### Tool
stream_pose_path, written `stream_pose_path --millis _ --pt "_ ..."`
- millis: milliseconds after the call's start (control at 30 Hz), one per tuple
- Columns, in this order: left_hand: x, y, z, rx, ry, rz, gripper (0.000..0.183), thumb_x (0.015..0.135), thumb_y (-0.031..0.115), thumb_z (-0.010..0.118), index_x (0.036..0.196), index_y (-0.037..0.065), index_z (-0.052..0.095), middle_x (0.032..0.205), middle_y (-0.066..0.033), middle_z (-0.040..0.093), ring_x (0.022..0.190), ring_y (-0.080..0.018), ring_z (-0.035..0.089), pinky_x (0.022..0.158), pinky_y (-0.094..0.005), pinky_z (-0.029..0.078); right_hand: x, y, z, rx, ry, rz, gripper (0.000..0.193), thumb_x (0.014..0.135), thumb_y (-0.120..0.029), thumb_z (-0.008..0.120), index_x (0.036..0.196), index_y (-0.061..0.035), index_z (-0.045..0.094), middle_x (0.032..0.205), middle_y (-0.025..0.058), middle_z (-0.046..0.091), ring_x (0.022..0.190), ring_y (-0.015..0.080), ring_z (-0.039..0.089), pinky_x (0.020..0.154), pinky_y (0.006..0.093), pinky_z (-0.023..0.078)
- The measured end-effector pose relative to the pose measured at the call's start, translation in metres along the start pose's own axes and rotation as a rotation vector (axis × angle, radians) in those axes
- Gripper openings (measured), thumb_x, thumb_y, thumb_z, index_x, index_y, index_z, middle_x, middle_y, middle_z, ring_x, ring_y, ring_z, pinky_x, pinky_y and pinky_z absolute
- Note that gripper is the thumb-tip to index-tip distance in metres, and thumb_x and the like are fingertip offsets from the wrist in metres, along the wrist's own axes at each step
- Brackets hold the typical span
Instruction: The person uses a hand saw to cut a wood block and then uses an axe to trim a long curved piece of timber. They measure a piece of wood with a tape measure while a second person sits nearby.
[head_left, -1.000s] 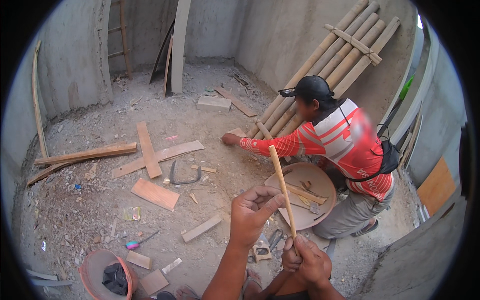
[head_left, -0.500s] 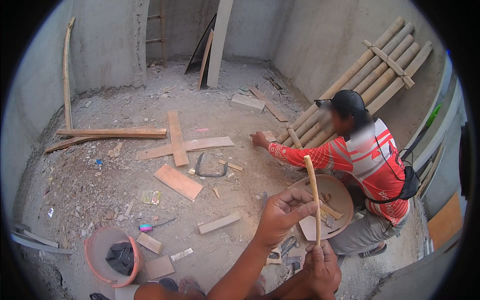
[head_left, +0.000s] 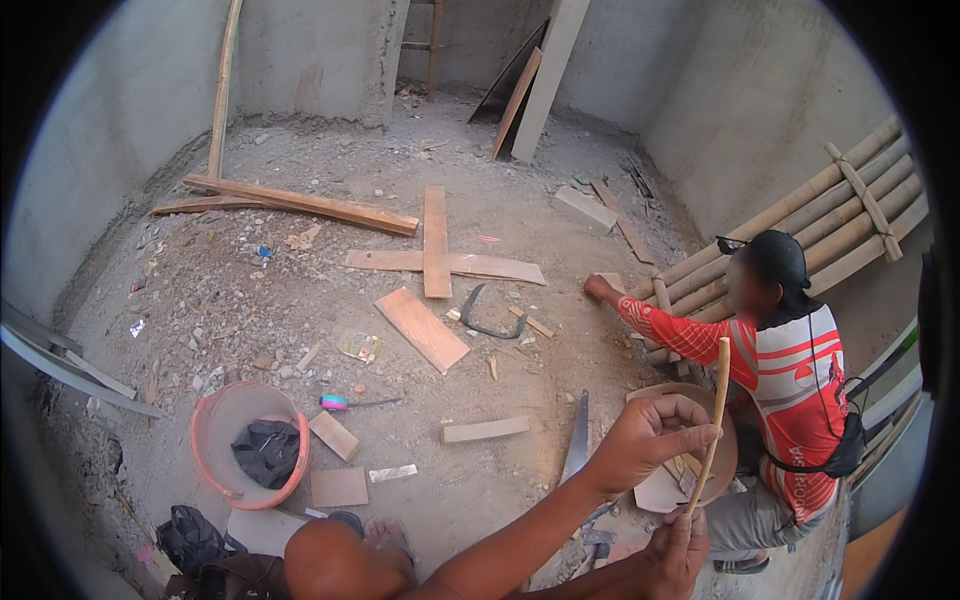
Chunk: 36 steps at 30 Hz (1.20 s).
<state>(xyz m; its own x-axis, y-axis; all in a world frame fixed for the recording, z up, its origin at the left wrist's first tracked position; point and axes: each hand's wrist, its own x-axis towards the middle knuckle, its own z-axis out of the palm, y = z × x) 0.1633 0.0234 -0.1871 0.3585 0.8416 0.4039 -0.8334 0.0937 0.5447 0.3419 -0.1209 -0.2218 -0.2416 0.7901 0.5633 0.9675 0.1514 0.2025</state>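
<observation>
A thin, peeled wooden stick point(head_left: 719, 390) stands nearly upright in front of me, leaning slightly to the right at its top. My left hand point(head_left: 650, 442) pinches it around the middle between thumb and fingers. Lower down, my right hand point(head_left: 676, 556) is closed round its bottom end. Behind the stick, partly hidden by my left hand, is a wide round basin point(head_left: 722, 470) with wood offcuts in it. A hand saw point(head_left: 578, 440) lies on the ground left of my left hand.
A co-worker point(head_left: 790, 370) crouches at right, one arm stretched toward a small wood block beside a bamboo frame point(head_left: 780, 262). Crossed planks point(head_left: 436, 240), a bow-shaped tool point(head_left: 480, 322) and a loose board point(head_left: 422, 330) lie on the gravel. An orange bucket point(head_left: 204, 455) holds a black bag.
The view has swung left, so the scene sits further right. Both hands keep hold of the stick. The co-worker's arm remains stretched out.
</observation>
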Motion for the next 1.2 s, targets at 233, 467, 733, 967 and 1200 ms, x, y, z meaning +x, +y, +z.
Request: stream_pose_path --millis 233,467,733,967,1200 --pt "0.002 0.003 0.007 -0.022 -0.046 -0.015 0.017 0.098 0.017 0.072 0.105 0.003 0.066 0.095 0.0009 0.068 0.089 -0.0061 0.064 0.081 -0.0227 0.051 0.019 0.014 0.003 0.095 -0.113 0.016 0.011 0.094 -0.004 0.065 0.104 -0.0029 0.062 0.096 0.0216 0.063 0.084 0.0416 0.063 0.067 0.0493 0.051" --pt "0.004 -0.013 0.002 0.019 -0.026 0.060 0.013 0.101 0.016 0.066 0.107 0.005 0.063 0.097 0.0022 0.064 0.090 -0.0040 0.060 0.078 -0.0229 0.050 0.032 -0.003 -0.001 0.144 0.024 -0.080 0.009 0.091 -0.002 0.063 0.099 -0.0047 0.061 0.091 0.0202 0.060 0.081 0.0420 0.061 0.066 0.0501 0.049" --pt "0.007 -0.022 0.012 -0.182 0.001 0.138 0.018 0.102 0.018 0.067 0.110 0.003 0.063 0.098 -0.0001 0.067 0.087 -0.0039 0.061 0.075 -0.0226 0.051 0.019 0.015 0.018 0.128 0.141 -0.147 0.025 0.095 -0.005 0.064 0.119 -0.0014 0.064 0.101 0.0232 0.066 0.088 0.0423 0.065 0.073 0.0481 0.053" --pt "0.007 -0.016 -0.014 0.028 -0.023 0.086 0.022 0.101 0.019 0.069 0.106 -0.002 0.072 0.091 -0.0022 0.071 0.077 -0.0071 0.065 0.069 -0.0237 0.053 0.044 -0.017 -0.005 0.394 0.080 -0.119 0.020 0.098 -0.005 0.062 0.117 0.0005 0.065 0.090 0.0197 0.067 0.077 0.0358 0.064 0.067 0.0429 0.053" --pt "0.009 -0.011 -0.018 0.038 -0.025 0.019 0.024 0.102 0.021 0.067 0.109 -0.001 0.074 0.090 -0.0026 0.072 0.081 -0.0088 0.068 0.073 -0.0255 0.055 0.031 -0.027 -0.008 1.388 -0.158 0.698 0.035 0.113 -0.029 0.040 0.105 0.0002 0.059 0.057 -0.0039 0.039 0.049 0.0047 0.031 0.046 0.0229 0.026"
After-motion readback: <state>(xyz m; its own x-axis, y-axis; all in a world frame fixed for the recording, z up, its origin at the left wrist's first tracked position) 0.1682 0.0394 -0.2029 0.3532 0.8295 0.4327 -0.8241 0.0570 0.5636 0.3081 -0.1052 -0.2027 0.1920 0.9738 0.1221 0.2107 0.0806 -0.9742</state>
